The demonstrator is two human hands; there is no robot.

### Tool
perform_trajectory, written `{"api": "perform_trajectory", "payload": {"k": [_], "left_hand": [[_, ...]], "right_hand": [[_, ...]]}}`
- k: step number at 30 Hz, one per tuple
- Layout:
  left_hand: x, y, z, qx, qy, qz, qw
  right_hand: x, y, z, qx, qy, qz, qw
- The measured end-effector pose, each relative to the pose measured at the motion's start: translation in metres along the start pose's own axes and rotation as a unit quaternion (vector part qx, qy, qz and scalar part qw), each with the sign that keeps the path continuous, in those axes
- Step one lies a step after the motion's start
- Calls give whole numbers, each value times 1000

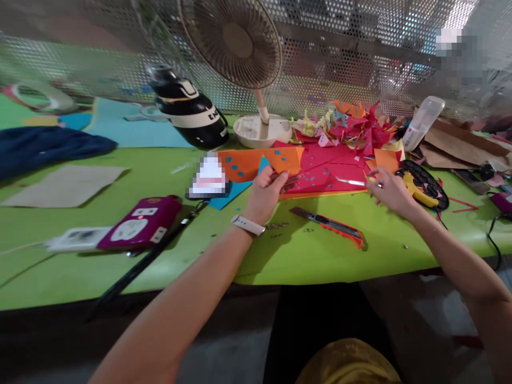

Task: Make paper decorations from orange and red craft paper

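My left hand [266,194], with a light watch strap on its wrist, pinches an orange piece of paper [294,160] marked with blue shapes. Over the red paper [316,168] is my right hand [390,192], slightly blurred, with a slim silver pointed tool [352,182] in its fingers. Its exact kind is unclear. Small blue bits are scattered on the red sheet. Another orange strip with blue shapes [240,164] and a blue paper [230,196] lie left of my left hand. An orange-edged utility knife [334,225] rests in front, blade out.
A fan [262,130] and a black bottle [192,114] stand behind. Paper scraps [356,128] pile at the back right. A yellow-handled glue gun [420,191] lies on a black palette-like tray [434,186]. A purple power strip [140,224] sits left on the green table [304,266].
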State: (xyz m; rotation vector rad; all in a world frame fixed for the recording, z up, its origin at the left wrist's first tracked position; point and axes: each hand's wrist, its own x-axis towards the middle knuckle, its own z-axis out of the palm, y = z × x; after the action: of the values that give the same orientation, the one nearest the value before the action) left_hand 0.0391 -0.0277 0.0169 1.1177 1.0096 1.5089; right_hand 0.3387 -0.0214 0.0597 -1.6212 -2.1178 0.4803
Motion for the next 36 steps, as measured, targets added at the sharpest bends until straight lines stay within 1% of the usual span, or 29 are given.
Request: {"api": "perform_trajectory", "payload": {"k": [2, 4, 6, 9, 11, 14, 17, 20, 22, 26, 30, 34, 36], "left_hand": [[0, 0, 1, -8, 2, 0, 1000], [0, 1, 1, -9, 2, -1, 1000], [-1, 1, 2, -8, -2, -1, 1000], [-2, 0, 2, -10, -9, 4, 1000], [-2, 0, 2, -14, -12, 6, 1000], [-3, 0, 3, -18, -14, 3, 1000], [-5, 4, 5, -12, -18, 0, 1000], [-8, 7, 9, -3, -21, -3, 1000], [-9, 8, 10, 1, -23, -5, 1000], [-8, 6, 10, 12, -20, -13, 1000], [-8, 4, 9, 26, -18, -6, 999], [-8, 2, 8, 29, -22, -10, 999], [-8, 1, 8, 34, -23, -15, 999]], "right_hand": [[3, -3, -12, 117, 51, 3, 992], [10, -9, -22, 213, 83, -2, 974], [20, -16, -30, 281, 89, -7, 956], [35, -26, -34, 328, 92, -10, 940], [45, -30, -30, 329, 107, -15, 938], [54, -29, -13, 306, 129, -31, 943], [56, -23, 9, 272, 148, -42, 950], [53, -13, 22, 235, 144, -42, 961], [52, -7, 24, 223, 131, -44, 965], [52, 1, 24, 262, 111, -54, 957], [50, -3, 27, 273, 74, -67, 957], [47, -7, 31, 296, 33, -45, 954], [47, -7, 32, 304, 35, -42, 951]]}}
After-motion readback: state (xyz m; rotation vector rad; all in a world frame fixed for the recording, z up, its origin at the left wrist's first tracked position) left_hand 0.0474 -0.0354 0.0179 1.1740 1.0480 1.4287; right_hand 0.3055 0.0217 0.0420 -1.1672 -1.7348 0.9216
